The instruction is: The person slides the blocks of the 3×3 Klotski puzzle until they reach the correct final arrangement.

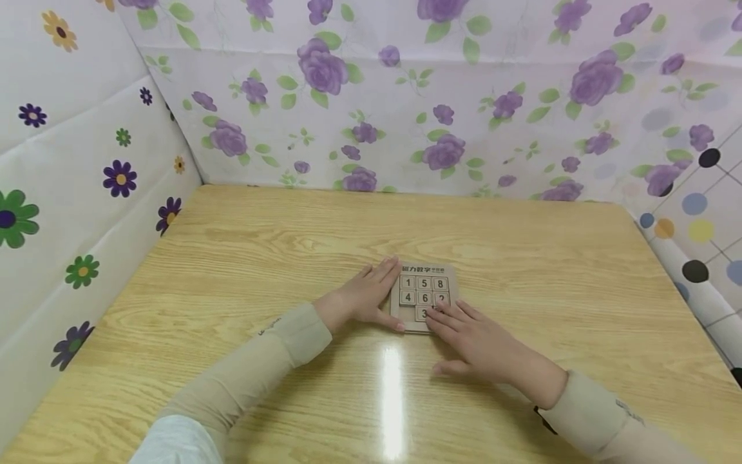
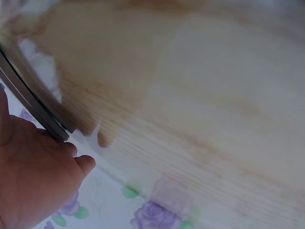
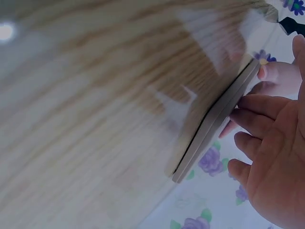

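Note:
A small number slide puzzle (image 1: 425, 327) lies flat on the table, its square tiles printed with black digits. Readable tiles are 1, 5, 8 above and 4, 6 below; a partly covered tile sits right of the 6. A gap shows at the bottom left, beside the 3 tile (image 1: 422, 314). My left hand (image 1: 365, 296) rests along the puzzle's left side, fingers at the upper corner and thumb at the lower one. Extended fingers of my right hand (image 1: 475, 338) touch the lower right tiles and hide that corner. In both wrist views the puzzle's edge (image 2: 33, 100) (image 3: 217, 119) shows beside the hand.
The wood-grain table (image 1: 278, 232) has a glossy surface with a bright light streak in front of the puzzle. Flower-printed cloth (image 1: 371, 96) stands behind it, with another patterned sheet (image 1: 87, 193) at the left and a dotted one (image 1: 707, 258) at the right.

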### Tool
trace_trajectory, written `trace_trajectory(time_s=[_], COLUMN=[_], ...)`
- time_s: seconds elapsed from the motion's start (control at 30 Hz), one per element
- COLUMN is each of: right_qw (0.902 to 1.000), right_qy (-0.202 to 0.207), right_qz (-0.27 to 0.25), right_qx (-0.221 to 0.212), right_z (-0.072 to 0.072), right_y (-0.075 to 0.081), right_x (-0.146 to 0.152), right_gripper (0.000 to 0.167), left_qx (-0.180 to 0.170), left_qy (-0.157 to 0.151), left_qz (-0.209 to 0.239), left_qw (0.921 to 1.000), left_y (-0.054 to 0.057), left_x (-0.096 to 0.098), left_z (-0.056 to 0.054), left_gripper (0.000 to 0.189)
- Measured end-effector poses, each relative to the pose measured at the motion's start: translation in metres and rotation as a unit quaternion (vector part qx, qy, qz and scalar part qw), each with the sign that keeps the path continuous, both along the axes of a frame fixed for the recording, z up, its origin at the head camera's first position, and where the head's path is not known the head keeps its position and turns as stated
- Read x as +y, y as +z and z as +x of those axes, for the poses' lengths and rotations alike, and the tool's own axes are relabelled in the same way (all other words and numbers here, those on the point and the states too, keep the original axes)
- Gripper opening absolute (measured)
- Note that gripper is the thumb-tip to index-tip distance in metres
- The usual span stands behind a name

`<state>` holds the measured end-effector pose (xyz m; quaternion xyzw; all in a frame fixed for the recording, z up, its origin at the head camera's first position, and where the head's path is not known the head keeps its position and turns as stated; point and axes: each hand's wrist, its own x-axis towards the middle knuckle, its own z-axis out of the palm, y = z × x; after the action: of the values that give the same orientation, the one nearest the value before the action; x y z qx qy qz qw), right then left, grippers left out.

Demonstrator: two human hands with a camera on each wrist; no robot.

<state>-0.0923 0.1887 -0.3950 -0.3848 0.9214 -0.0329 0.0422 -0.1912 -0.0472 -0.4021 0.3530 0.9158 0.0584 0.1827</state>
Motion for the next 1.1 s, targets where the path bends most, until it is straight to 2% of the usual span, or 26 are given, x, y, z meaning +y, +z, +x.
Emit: trace_trajectory(time_s=[0.5,0.67,0.83,1.1], right_qw=[0.9995,0.9991,0.999,0.999], right_qy=[0.008,-0.01,-0.03,-0.037], right_qz=[-0.011,-0.02,-0.021,-0.019], right_qx=[-0.028,-0.037,-0.026,-0.016], right_z=[-0.005,-0.004,0.0,0.004], right_y=[-0.001,0.004,0.006,0.001], right_x=[-0.018,-0.01,0.008,0.019], right_gripper=[0.079,0.077,0.075,0.074], left_qx=[0.0,0.001,-0.001,-0.007], left_qy=[-0.004,-0.004,-0.006,-0.004], left_qz=[0.006,0.008,0.007,0.006], left_qw=[1.0,1.0,1.0,1.0], left_y=[-0.001,0.0,-0.001,0.0], left_x=[0.001,0.001,0.001,-0.001], left_z=[0.001,0.0,-0.001,-0.001], left_gripper=[0.12,0.12,0.122,0.122])
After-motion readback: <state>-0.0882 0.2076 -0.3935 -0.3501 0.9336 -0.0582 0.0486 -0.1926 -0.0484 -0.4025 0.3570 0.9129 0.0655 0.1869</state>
